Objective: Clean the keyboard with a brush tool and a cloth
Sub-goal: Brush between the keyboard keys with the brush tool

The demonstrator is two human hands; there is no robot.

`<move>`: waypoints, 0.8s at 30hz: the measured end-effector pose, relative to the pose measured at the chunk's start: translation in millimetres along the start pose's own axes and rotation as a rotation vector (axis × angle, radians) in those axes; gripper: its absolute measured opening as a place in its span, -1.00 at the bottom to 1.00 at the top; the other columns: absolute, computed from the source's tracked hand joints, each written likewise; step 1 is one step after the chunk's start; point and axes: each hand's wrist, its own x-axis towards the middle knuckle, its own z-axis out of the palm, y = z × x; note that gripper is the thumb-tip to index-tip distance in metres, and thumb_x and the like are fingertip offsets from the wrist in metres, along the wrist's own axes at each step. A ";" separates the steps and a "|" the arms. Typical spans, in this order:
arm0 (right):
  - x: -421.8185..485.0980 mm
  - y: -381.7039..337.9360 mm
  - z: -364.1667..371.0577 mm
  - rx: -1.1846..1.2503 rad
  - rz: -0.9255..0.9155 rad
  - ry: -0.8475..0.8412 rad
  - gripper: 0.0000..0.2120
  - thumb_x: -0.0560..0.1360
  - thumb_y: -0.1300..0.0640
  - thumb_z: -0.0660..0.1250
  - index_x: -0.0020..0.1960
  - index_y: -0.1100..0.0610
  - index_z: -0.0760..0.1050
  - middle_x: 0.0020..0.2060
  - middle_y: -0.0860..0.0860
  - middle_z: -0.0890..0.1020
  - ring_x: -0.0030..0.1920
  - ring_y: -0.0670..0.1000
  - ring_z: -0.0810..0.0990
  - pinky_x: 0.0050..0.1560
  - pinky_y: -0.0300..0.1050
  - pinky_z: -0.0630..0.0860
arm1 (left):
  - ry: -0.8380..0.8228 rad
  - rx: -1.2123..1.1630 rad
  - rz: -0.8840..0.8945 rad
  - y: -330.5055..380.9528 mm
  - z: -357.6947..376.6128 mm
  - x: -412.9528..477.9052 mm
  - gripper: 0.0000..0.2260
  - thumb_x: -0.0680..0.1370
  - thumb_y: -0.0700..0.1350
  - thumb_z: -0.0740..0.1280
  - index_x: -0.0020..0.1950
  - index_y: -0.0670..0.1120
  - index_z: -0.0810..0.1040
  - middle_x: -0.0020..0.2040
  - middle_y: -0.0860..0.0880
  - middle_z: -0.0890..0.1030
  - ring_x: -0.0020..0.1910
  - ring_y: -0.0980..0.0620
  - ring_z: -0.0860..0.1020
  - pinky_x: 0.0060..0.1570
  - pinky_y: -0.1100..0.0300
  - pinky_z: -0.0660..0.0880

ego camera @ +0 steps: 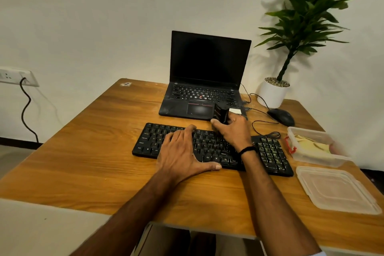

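Note:
A black keyboard (270, 154) lies across the middle of the wooden table (93, 151). My left hand (182, 149) rests flat on its left-centre keys, fingers spread and thumb along the front edge. Over the keyboard's far edge, my right hand (234, 129) grips a small black brush tool (220, 114), which stands up against the laptop's front edge. A yellowish cloth (311, 143) lies inside a clear plastic box (307, 157) to the right of the keyboard.
An open black laptop (207, 68) stands behind the keyboard. A black mouse (281, 116) and its cable lie at the right rear, beside a potted plant (274, 92). The box's clear lid (336, 189) lies at the table's right front.

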 end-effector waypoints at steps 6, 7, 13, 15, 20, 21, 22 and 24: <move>-2.5 -5.7 7.4 0.002 -0.052 -0.023 -0.73 0.44 -0.03 0.50 0.07 0.08 0.62 -0.15 -0.11 0.65 -0.17 -0.15 0.60 -0.15 -0.27 0.54 | -0.004 -0.025 0.002 0.3 -1.5 -0.3 0.20 0.19 0.74 0.17 0.59 -0.03 0.12 0.46 -0.03 0.44 0.47 0.00 0.37 0.55 0.02 0.12; -2.5 -8.0 8.9 0.007 -0.059 -0.069 -0.71 0.44 -0.03 0.50 0.10 0.07 0.62 -0.15 -0.14 0.64 -0.17 -0.17 0.60 -0.17 -0.30 0.53 | -0.004 -0.024 0.001 0.1 -1.1 -0.6 0.20 0.19 0.74 0.16 0.59 -0.03 0.12 0.47 -0.03 0.43 0.47 0.00 0.37 0.55 0.02 0.12; -1.2 -12.3 12.9 -0.014 -0.066 -0.052 -0.66 0.44 -0.02 0.50 0.16 0.08 0.61 -0.09 -0.10 0.66 -0.08 -0.12 0.63 -0.17 -0.37 0.50 | 0.021 -0.027 0.007 -0.8 0.2 -0.2 0.18 0.19 0.75 0.17 0.57 -0.02 0.13 0.43 -0.02 0.46 0.43 0.01 0.40 0.53 0.04 0.14; -4.0 -14.2 12.0 0.033 -0.071 -0.186 -0.64 0.42 -0.02 0.52 0.17 0.06 0.61 -0.13 -0.17 0.63 -0.14 -0.22 0.60 -0.26 -0.45 0.47 | 0.019 -0.030 0.004 -1.7 0.7 -0.4 0.19 0.19 0.75 0.16 0.57 -0.03 0.13 0.44 -0.01 0.46 0.43 0.02 0.40 0.53 0.04 0.14; -0.3 -13.1 14.7 -0.022 -0.058 -0.010 -0.67 0.43 0.00 0.51 0.14 0.10 0.62 -0.06 -0.05 0.69 -0.10 -0.13 0.62 -0.12 -0.28 0.55 | 0.021 -0.045 -0.003 -0.9 -0.2 0.4 0.18 0.18 0.74 0.19 0.55 -0.01 0.15 0.42 -0.01 0.47 0.42 0.02 0.41 0.51 0.05 0.15; 0.0 -11.5 13.5 0.001 -0.046 -0.028 -0.69 0.42 0.01 0.52 0.11 0.10 0.63 -0.08 -0.04 0.70 -0.11 -0.12 0.64 -0.11 -0.25 0.58 | 0.022 -0.042 -0.005 -0.9 -0.3 -0.3 0.18 0.17 0.74 0.19 0.55 -0.01 0.15 0.42 -0.01 0.47 0.42 0.02 0.41 0.51 0.05 0.16; -0.8 -9.6 12.0 0.052 -0.028 -0.098 -0.69 0.41 0.02 0.53 0.10 0.10 0.64 -0.10 -0.05 0.70 -0.10 -0.11 0.66 -0.12 -0.24 0.60 | 0.021 -0.040 -0.007 -0.6 -0.5 -0.7 0.19 0.17 0.74 0.19 0.56 -0.01 0.14 0.42 -0.01 0.47 0.42 0.02 0.41 0.51 0.05 0.15; -5.8 -7.2 6.4 0.127 0.004 -0.236 -0.68 0.38 0.04 0.56 0.10 0.09 0.64 -0.10 -0.07 0.70 -0.11 -0.12 0.69 -0.16 -0.26 0.62 | 0.019 -0.041 -0.010 -0.6 -2.0 -0.1 0.19 0.18 0.74 0.20 0.56 -0.02 0.13 0.43 -0.01 0.47 0.44 0.01 0.40 0.52 0.05 0.15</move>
